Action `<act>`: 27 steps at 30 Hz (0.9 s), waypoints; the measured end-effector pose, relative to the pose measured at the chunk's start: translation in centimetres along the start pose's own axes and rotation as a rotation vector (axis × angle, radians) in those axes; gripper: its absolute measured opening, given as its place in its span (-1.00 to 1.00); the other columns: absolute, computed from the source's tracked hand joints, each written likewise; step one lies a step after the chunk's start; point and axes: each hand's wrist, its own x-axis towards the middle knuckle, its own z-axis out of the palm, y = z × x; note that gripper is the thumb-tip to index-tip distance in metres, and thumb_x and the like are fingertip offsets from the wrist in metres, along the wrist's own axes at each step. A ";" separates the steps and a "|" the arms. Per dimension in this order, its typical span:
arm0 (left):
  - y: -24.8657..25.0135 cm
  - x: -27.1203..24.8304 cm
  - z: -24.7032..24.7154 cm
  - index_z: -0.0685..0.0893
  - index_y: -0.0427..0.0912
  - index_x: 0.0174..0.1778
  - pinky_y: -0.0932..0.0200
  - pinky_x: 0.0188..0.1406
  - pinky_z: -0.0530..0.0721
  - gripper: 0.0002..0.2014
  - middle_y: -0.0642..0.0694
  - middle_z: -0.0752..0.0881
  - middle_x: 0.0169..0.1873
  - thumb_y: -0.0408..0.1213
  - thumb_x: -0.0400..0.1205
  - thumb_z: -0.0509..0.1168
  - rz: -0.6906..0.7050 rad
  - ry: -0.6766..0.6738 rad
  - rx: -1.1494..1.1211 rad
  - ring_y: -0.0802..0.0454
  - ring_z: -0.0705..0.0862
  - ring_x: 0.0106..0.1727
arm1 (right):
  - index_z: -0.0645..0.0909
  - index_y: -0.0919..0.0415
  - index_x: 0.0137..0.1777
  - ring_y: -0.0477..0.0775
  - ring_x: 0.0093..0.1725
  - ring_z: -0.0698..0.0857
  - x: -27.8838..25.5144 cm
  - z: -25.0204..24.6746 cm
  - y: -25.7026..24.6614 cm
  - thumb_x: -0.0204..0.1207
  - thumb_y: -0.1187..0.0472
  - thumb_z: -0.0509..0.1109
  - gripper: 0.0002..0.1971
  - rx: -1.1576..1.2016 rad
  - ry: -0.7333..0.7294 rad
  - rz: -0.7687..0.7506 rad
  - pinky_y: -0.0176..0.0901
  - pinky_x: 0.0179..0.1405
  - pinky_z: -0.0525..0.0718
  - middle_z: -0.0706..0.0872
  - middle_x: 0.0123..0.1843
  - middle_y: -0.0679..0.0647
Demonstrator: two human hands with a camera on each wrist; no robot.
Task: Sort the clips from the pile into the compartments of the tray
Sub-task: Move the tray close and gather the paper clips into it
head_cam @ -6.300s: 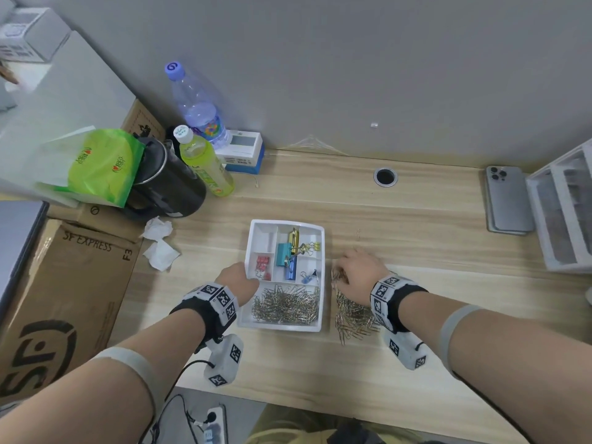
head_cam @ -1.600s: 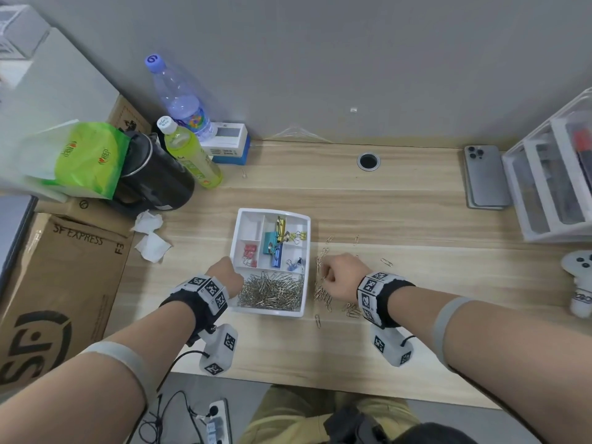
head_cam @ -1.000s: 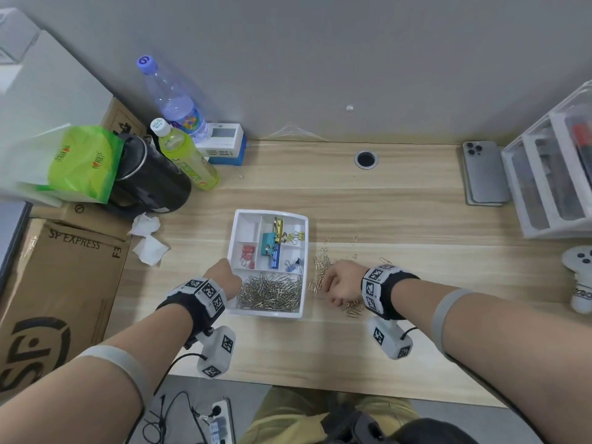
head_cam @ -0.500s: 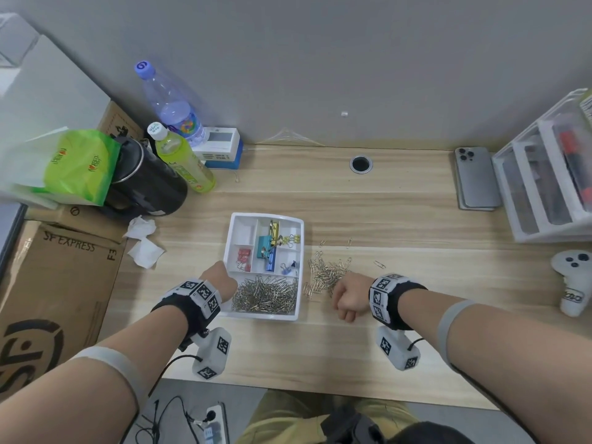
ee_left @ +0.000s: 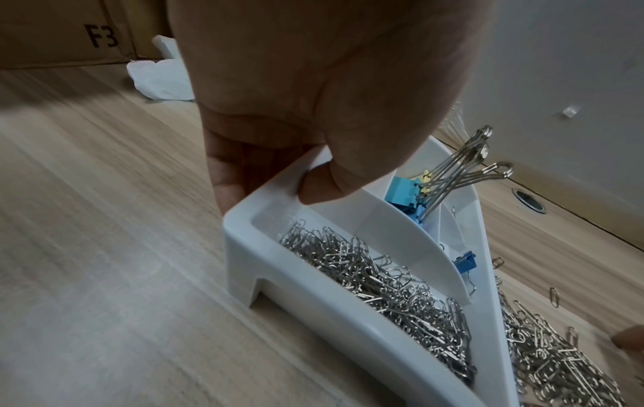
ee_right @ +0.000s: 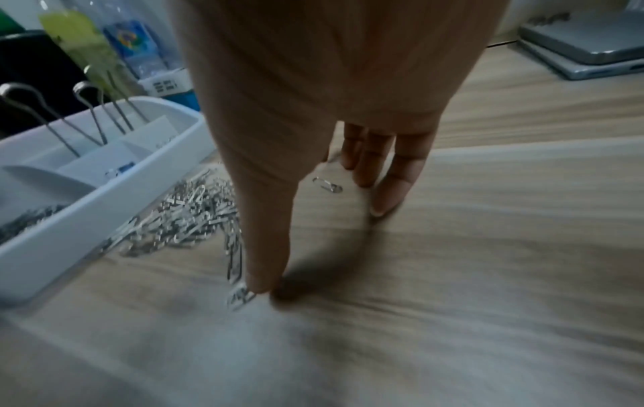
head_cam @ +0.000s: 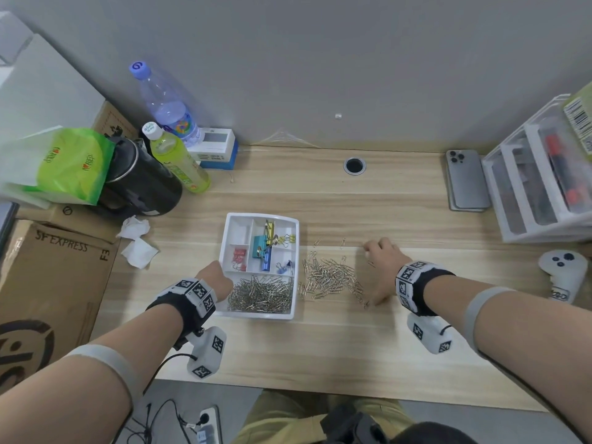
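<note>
Paper clips [head_cam: 330, 278] lie heaped on the tabletop [head_cam: 352, 341] just right of the tray [head_cam: 290, 312]; the right hand [head_cam: 381, 270], a fist half a second ago, now spreads flat right of the pile, corralling strays. The left hand [head_cam: 216, 278] pinches the tray's left wall, steadying it

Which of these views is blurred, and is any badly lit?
Head: sharp, evenly lit, wide-angle bending at edges. Left wrist: white plastic tray crisp, desk foreground smeared. Right wrist: dim and motion-blurred, silver paper clip pile soft, right hand casting a shadow.
</note>
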 end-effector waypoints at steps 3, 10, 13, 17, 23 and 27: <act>0.0 -0.1 0.1 0.47 -0.38 0.31 0.19 -0.46 0.46 -0.70 -0.12 0.56 -0.20 -0.43 0.66 0.15 -0.002 0.008 0.006 0.02 0.55 -0.29 | 0.22 0.10 0.51 0.11 0.28 0.57 -0.3 0.9 0.1 -0.15 0.00 0.83 0.22 0.000 -0.029 -0.069 -0.06 0.21 0.64 0.36 0.42 0.03; -0.1 0.2 0.3 0.47 -0.38 0.33 0.21 -0.43 0.47 -0.68 -0.09 0.53 -0.24 -0.46 0.65 0.16 0.005 0.014 0.013 0.04 0.53 -0.28 | 0.43 0.18 0.41 0.08 0.13 0.57 -0.3 1.7 -1.6 0.28 0.18 0.65 -0.29 0.171 0.037 -0.181 -0.20 0.10 0.51 0.58 0.27 0.10; 0.0 0.3 0.5 0.47 -0.37 0.34 0.21 -0.41 0.49 -0.67 -0.10 0.55 -0.22 -0.46 0.64 0.16 0.013 0.020 0.023 0.02 0.55 -0.26 | 0.47 0.18 0.38 0.00 0.01 0.50 0.2 2.2 -2.7 0.36 0.16 0.62 -0.38 0.217 0.066 -0.211 -0.20 0.03 0.48 0.58 0.12 0.07; 0.0 0.3 0.5 0.43 -0.34 0.38 0.21 -0.37 0.46 -0.65 -0.11 0.55 -0.14 -0.43 0.65 0.16 0.023 0.012 0.027 -0.02 0.57 -0.15 | 0.43 0.17 0.42 0.14 0.19 0.62 0.8 2.6 -4.1 0.38 0.18 0.60 -0.37 0.251 0.088 -0.197 -0.14 0.14 0.54 0.56 0.11 0.04; -0.2 0.5 0.5 0.46 -0.33 0.30 0.11 -0.21 0.54 -0.69 -0.18 0.60 -0.02 -0.40 0.63 0.17 0.041 -0.017 0.013 -0.11 0.62 -0.03 | 0.13 -0.04 0.59 0.15 0.37 0.39 0.5 2.2 -5.2 -0.06 -0.14 0.73 0.22 0.118 0.137 -0.205 0.06 0.27 0.62 0.32 0.40 0.08; -0.5 0.8 0.7 0.47 -0.30 0.22 0.09 -0.18 0.58 -0.74 -0.18 0.62 -0.03 -0.37 0.61 0.19 0.063 -0.014 -0.015 -0.12 0.65 -0.02 | 0.13 -0.12 0.62 0.12 0.29 0.36 1.0 3.0 -6.7 -0.02 -0.10 0.76 0.21 0.100 0.116 -0.273 0.04 0.33 0.58 0.28 0.36 0.06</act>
